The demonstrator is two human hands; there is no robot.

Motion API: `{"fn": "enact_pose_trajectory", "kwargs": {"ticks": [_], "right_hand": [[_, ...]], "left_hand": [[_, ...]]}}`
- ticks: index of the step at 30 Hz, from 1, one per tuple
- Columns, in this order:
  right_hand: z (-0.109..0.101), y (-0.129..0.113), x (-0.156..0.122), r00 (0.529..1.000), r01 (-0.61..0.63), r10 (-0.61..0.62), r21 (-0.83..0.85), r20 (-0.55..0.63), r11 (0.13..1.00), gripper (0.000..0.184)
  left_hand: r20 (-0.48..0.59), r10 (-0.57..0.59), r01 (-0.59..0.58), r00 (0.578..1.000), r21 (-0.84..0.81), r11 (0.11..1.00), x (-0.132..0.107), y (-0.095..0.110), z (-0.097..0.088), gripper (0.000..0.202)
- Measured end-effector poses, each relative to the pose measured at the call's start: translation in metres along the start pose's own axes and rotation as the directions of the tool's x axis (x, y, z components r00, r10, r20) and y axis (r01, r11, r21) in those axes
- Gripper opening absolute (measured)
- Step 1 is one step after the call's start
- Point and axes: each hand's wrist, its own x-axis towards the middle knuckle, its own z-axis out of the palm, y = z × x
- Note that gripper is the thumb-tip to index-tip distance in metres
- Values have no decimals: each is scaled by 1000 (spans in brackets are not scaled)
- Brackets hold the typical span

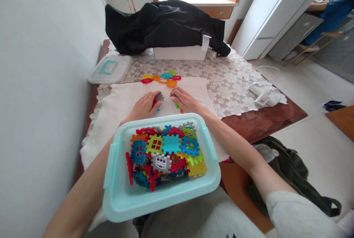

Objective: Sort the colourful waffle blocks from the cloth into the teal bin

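The left hand (143, 107) holds a gray plastic block (159, 97) with red under it. The right hand (185, 99) holds small green and orange blocks (177, 106). Bright blocks (166, 153) fill a light blue tub (116, 193). More colored blocks (160, 78) lie at the far edge of a white cloth (118, 120).

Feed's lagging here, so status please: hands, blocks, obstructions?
Left hand gripping grey waffle block; right hand pinching green-and-orange block pieces. Pale blue tub of blocks on the body side of the hands. Loose blocks at far edge of white cloth.
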Motion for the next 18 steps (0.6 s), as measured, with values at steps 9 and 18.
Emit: {"fn": "enact_pose_trajectory", "kwargs": {"ticks": [9, 18], "right_hand": [[1, 1, -2, 1000, -29, 29, 93, -7, 995, 26], [5, 4, -3, 998, -55, 54, 69, 18, 996, 27]], "left_hand": [[14, 77, -77, 997, 24, 997, 0, -2, 1, 58], [-40, -44, 42, 998, -64, 997, -4, -14, 14, 52]]}}
